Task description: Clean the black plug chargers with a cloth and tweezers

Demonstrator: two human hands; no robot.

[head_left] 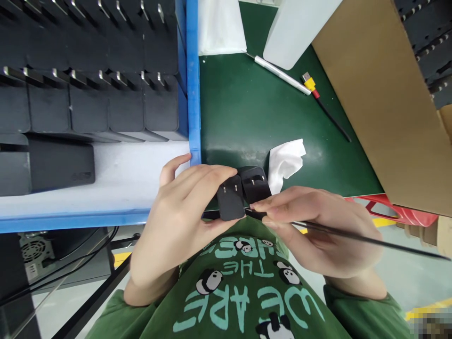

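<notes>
My left hand (pixel 180 216) is closed around a black plug adapter (pixel 230 200), its two metal prongs facing up. A second black adapter (pixel 254 184) sits right beside it at the table's near edge, prongs also showing. Between the thumb and fingers of my right hand (pixel 318 226) is a slim dark tweezers-like tool (pixel 381 242). Its fine tip meets the lower right edge of the held adapter, and its long end points right. What the tip touches is too small to make out. A crumpled white cloth (pixel 285 162) lies just beyond my right hand.
At left, a blue-rimmed tray (pixel 194 94) holds rows of black adapters (pixel 160 106). On the green table (pixel 229 117) are a silver pen-like knife (pixel 282 75), a short USB cable (pixel 332 115), a white container (pixel 296 33) and white cloth (pixel 221 28). Cardboard (pixel 381 94) stands right.
</notes>
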